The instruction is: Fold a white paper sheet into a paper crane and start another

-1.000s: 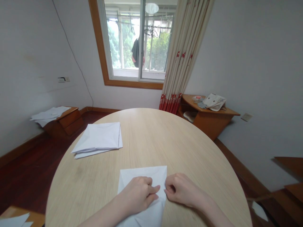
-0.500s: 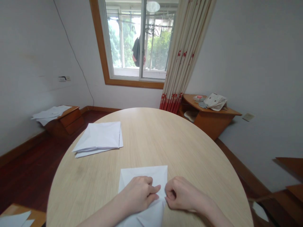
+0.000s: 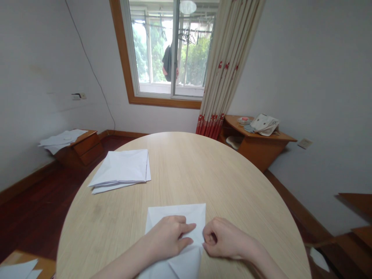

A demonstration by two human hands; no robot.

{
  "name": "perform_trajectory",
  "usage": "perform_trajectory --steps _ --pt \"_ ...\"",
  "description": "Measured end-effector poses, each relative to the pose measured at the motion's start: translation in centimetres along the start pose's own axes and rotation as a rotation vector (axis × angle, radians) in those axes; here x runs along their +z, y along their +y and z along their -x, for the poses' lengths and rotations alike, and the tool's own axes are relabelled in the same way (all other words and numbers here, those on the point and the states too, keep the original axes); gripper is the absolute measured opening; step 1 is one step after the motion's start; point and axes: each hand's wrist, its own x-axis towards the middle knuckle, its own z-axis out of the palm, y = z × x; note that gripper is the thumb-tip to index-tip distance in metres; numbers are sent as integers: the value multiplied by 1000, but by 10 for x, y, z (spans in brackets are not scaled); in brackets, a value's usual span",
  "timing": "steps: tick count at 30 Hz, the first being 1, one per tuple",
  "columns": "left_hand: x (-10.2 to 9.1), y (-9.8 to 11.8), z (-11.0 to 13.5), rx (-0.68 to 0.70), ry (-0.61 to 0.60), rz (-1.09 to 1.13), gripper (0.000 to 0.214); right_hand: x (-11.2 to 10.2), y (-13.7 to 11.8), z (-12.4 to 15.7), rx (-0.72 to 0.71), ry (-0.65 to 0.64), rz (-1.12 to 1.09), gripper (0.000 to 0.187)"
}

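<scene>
A white sheet of paper [image 3: 174, 215], partly folded, lies on the round light-wood table [image 3: 203, 170] near its front edge. My left hand [image 3: 168, 238] rests on the sheet with its fingers pressed together and the fingertips pushing down on the paper. My right hand [image 3: 223, 237] is curled at the sheet's right edge, thumb and fingers pinching the paper there. A folded flap points toward me below the hands. Both forearms come in from the bottom.
A stack of white paper sheets [image 3: 120, 170] lies on the table's left part. A low wooden cabinet [image 3: 78, 145] with papers stands at the left wall, a corner shelf [image 3: 255, 141] with a bag at the right. Window and curtain are behind.
My left fingers have stretched a little further across the sheet, pressing flatter. The right hand has stayed pinched at the edge. The view has barely shifted.
</scene>
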Motion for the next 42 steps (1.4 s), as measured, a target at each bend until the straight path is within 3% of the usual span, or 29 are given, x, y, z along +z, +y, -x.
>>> perform_trajectory --steps 4,10,17,25,42 --pt "1 -3 -2 -42 18 62 23 3 2 -1 0 10 -20 19" --pt "4 -5 -1 -31 49 82 40 3 1 -1 6 18 -19 19" --pt "2 -5 0 56 35 8 22 3 2 -1 -17 52 -23 22" --pt "5 -9 1 102 38 -20 23 1 5 -3 -7 44 -65 23" --pt "7 -12 2 143 43 -61 22 -4 33 -22 44 376 175 29"
